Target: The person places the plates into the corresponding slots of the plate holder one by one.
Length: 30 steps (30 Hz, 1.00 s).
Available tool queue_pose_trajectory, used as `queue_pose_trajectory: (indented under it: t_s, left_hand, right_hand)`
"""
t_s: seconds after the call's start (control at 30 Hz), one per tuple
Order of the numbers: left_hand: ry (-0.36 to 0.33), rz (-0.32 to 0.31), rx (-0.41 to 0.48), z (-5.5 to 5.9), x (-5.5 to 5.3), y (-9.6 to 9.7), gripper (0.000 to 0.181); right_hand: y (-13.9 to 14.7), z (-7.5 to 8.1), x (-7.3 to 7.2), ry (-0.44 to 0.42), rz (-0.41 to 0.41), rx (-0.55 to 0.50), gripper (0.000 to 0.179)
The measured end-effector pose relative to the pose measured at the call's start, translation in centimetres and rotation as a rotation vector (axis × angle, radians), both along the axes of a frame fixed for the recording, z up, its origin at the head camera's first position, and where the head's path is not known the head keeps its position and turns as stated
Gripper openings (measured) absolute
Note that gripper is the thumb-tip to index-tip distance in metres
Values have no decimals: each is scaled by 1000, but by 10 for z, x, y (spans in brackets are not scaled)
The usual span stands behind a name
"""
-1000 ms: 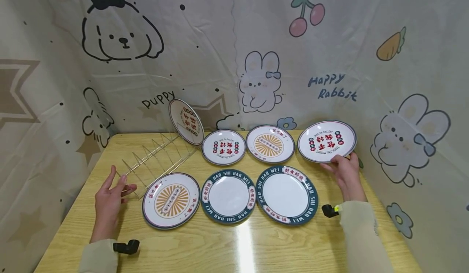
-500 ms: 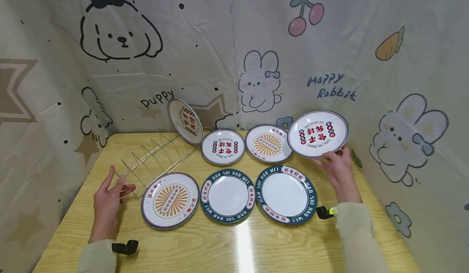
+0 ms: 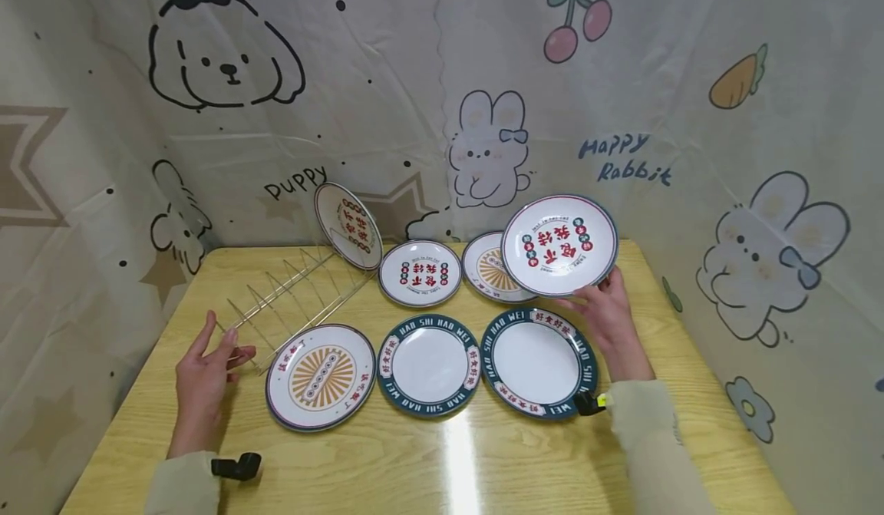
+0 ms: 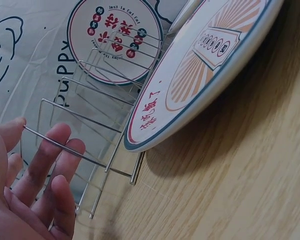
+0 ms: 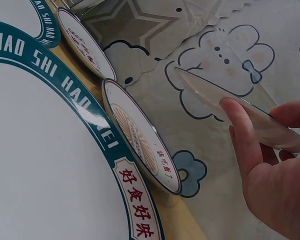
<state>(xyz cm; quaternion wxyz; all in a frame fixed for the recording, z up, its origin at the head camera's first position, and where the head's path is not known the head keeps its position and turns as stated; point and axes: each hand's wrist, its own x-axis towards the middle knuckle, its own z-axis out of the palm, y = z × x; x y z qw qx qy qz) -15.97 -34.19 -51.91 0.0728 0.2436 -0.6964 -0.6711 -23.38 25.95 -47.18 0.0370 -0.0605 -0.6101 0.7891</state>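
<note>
My right hand [image 3: 611, 319] grips the lower right rim of a white plate [image 3: 559, 246] with red characters, held tilted above the table. In the right wrist view this plate [image 5: 215, 97] appears nearly edge-on, pinched between thumb and fingers. At the left, my left hand [image 3: 203, 381] holds the near end of a gold-toned wire dish rack [image 3: 285, 292]; its thumb and fingers are around the end wire [image 4: 92, 157]. A similar red-character plate [image 3: 348, 227] leans upright in the rack's far end. Partly behind the held plate lies an orange sunburst plate [image 3: 493, 269].
In the front row are a sunburst plate [image 3: 321, 377] close beside the rack and two green-rimmed plates [image 3: 428, 365], [image 3: 535, 361]. A small red-character plate [image 3: 420, 273] lies behind them. A printed curtain [image 3: 387, 54] encloses the wooden table [image 3: 373, 469].
My right hand has lifted the red-character plate and carried it left, so it now overlaps the back sunburst plate. The left hand has stayed at the rack.
</note>
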Motion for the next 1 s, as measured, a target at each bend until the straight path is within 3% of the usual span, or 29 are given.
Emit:
queue_pose_trajectory:
  t_s: [0.27,0.63,1.0]
  left_hand:
    - [5,11,4,4,1,2,65]
    - [-5,28,2,4,0,6,65]
    - [-9,30,-15,2,3,7,65]
  right_hand:
    - [-24,-4,-3,39,79,31,94]
    - [-67,-1,-3,134,232,-37,102]
    - [-113,-9,2,160,334,32,101]
